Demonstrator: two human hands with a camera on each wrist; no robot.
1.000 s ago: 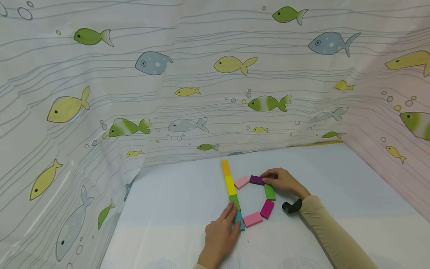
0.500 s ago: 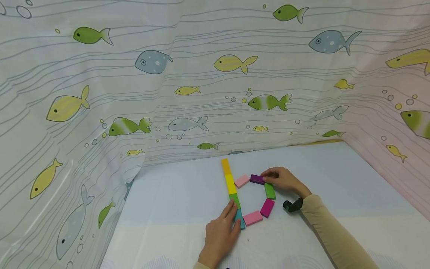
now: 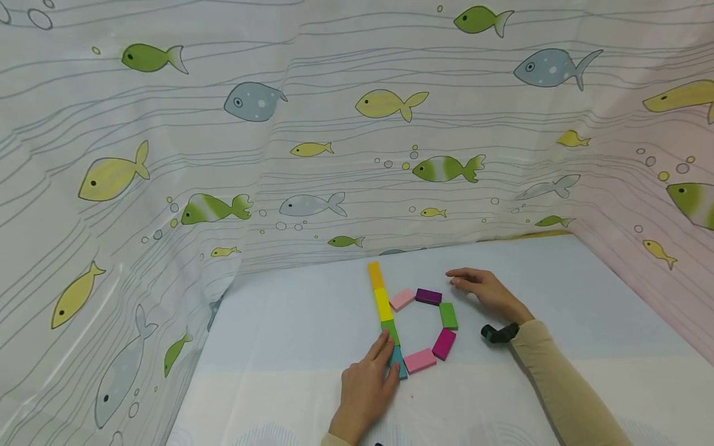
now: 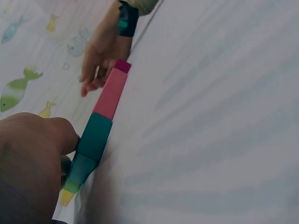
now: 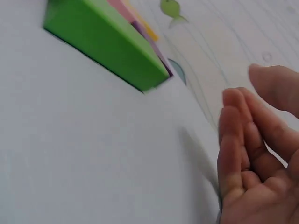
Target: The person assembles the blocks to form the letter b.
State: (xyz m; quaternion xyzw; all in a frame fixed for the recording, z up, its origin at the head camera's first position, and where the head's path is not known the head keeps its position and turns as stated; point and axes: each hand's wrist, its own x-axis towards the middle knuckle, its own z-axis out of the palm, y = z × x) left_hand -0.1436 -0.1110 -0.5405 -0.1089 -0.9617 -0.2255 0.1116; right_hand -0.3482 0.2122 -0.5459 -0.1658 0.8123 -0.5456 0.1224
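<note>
Several coloured blocks lie flat on the table, a straight column joined to a curved row. My left hand (image 3: 365,389) rests at the column's near end, fingers on the green block (image 3: 392,334) and thumb by the blue block (image 3: 398,364). Seen from the left wrist, that thumb (image 4: 63,135) lies beside the blue block. Off the table near the purple block (image 3: 429,297), my right hand (image 3: 491,294) holds nothing; its fingers are loosely bent. The second green block (image 5: 107,44) is apart from this hand in the right wrist view.
An orange block (image 3: 376,275) and a yellow block (image 3: 382,304) form the column's far part. Pink blocks (image 3: 420,360) and a magenta block (image 3: 444,344) belong to the curve. A fish-print curtain (image 3: 334,124) stands behind the table (image 3: 279,322).
My right hand has let go of the purple block and moved up and to the right, away from it. The left hand has stayed in place on the column.
</note>
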